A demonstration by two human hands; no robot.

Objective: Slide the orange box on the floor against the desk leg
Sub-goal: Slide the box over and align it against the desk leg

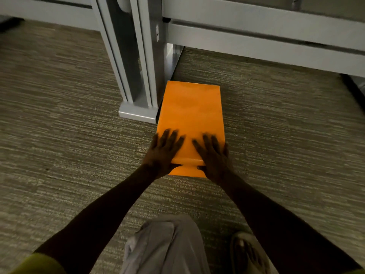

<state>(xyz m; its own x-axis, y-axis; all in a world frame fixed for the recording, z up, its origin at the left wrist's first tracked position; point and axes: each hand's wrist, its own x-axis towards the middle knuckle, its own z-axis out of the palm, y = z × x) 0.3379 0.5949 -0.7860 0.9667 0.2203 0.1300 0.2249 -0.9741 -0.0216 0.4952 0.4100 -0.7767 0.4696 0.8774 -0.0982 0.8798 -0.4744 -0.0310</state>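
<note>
in the head view, the orange box (pixel 191 123) lay flat on the striped grey-green carpet (pixel 59 115), its long side running away from the camera. its left edge sat just beside the foot of the grey metal desk leg (pixel 138 80); a thin dark gap showed between the box and the foot plate near the front corner, and whether the far part of that edge touched the leg could not be told from here.

the left hand (pixel 164 153) rested palm down on the near left part of the box top, fingers spread and flat, the thumb hooked over the near edge. the right hand (pixel 212 155) did the same on the near right part, fingers splayed on the top, little finger over the right edge, thumb at the near edge. neither hand closed around anything; both pressed flat and unclenched on the lid. the fingertips were a little blurred.

both bare forearms reached out from the bottom corners of the view, with a bit of yellow-green sleeve (pixel 39 264) at the lower left. a knee in pale grey trousers (pixel 166 246) showed at the bottom middle, and beside it to the right what seemed to be a foot in a light sandal (pixel 246 254), though that part was dim and smeared.

a grey horizontal rail (pixel 266 42) of the desk frame ran off to the right behind the box.
</note>
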